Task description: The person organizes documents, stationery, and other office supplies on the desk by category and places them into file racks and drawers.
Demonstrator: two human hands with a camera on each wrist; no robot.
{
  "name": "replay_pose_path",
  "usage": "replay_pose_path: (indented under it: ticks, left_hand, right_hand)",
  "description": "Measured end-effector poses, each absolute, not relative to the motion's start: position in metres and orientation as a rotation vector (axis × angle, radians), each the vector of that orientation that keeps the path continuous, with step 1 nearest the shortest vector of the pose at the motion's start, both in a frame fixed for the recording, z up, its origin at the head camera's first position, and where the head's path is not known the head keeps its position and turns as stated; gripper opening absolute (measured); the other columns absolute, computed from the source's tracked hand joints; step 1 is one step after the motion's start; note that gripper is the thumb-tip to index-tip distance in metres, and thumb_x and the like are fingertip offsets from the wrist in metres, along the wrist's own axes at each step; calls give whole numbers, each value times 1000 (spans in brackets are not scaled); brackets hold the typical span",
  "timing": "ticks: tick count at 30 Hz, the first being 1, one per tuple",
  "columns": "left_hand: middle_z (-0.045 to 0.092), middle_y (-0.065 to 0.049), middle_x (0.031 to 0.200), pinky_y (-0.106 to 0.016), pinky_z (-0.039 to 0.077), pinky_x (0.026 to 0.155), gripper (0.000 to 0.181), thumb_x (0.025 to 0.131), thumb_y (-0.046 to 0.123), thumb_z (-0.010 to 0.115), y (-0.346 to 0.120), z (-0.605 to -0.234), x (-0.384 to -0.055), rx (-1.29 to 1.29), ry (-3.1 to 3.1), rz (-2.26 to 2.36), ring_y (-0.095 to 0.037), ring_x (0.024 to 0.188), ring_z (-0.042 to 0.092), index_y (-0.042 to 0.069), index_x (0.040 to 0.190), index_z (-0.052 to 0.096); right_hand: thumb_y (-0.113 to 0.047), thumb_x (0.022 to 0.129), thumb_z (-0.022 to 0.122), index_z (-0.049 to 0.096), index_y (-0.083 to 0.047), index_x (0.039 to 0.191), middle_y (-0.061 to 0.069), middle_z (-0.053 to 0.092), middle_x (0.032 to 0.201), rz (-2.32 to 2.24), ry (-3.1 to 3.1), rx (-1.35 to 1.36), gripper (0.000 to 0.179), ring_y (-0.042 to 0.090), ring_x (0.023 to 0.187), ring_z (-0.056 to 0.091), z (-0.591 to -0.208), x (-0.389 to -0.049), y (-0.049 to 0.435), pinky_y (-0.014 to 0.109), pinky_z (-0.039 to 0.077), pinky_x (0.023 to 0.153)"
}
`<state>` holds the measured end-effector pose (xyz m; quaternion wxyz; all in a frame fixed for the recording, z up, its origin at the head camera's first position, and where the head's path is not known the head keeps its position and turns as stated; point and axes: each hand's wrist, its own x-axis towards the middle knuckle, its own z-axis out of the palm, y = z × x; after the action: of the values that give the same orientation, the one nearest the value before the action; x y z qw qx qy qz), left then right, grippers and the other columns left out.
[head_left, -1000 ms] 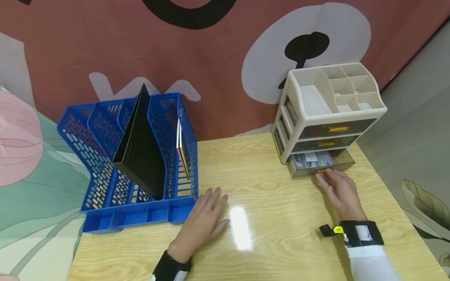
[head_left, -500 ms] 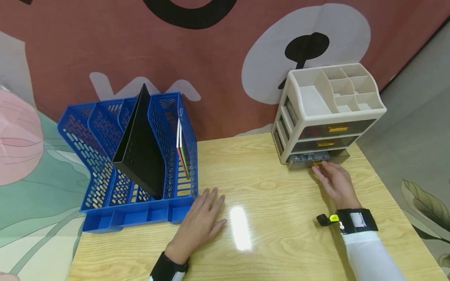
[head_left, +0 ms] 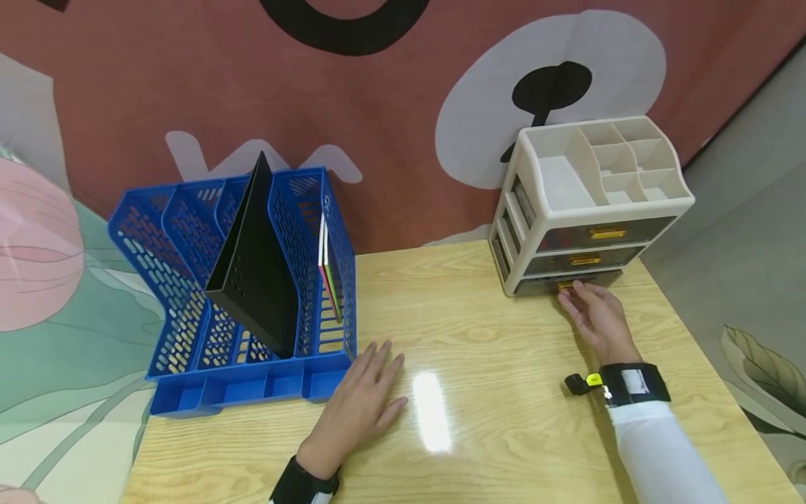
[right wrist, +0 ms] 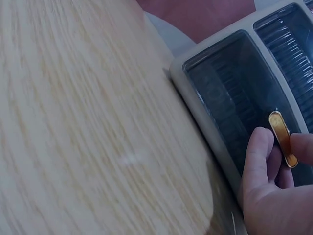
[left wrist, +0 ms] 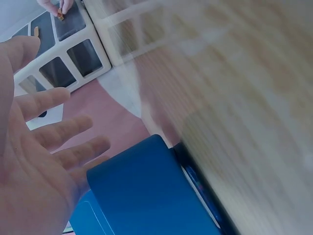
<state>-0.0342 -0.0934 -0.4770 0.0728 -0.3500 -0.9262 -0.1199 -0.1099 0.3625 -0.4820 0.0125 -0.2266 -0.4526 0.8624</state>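
A white desktop organizer (head_left: 617, 208) with smoky drawers stands at the back right of the table. My right hand (head_left: 598, 323) is at its bottom drawer (head_left: 535, 286), which sits flush with the front. In the right wrist view, thumb and fingers pinch the drawer's gold handle (right wrist: 282, 139) from both sides. On the left is a blue mesh file rack (head_left: 252, 393) with a tilted black folder (head_left: 263, 301) in it. My left hand (head_left: 352, 413) rests palm down, fingers spread, beside the rack's front right corner; its palm shows in the left wrist view.
Two thin booklets (head_left: 329, 276) lean in the rack's rightmost slot. The organizer's top tray (head_left: 560, 178) has several small compartments. Behind the wooden table (head_left: 478, 336) hangs a reddish printed cloth (head_left: 378, 119). The table's right edge runs close by the right forearm.
The bottom drawer, pulled out with small items showing inside, has slid back in and closed. My right hand moved forward with its handle. My left hand has barely shifted.
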Motion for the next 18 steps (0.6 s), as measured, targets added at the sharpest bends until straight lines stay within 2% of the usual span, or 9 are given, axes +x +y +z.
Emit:
replay_pose_path:
  ticks: [11, 18]
  left_hand:
    - [41, -21, 151, -56, 39, 108, 64, 92, 45, 58, -91, -479, -34, -1058, -2782, -376, -42, 136, 37, 9, 143, 47]
    - [40, -21, 151, -56, 39, 108, 63, 93, 44, 57, -90, -479, -35, -1055, -2781, -392, -42, 137, 36, 9, 144, 46]
  right_hand:
    - [-14, 93, 63, 39, -6, 115, 6, 60, 97, 2593, -1559, -690, 34, 14, 86, 66, -486, -118, 365, 23, 57, 85]
    - [-33, 97, 55, 41, -6, 114, 10, 54, 103, 2329, -1937, -650, 35, 14, 83, 67, -486, -104, 370, 25, 60, 76]
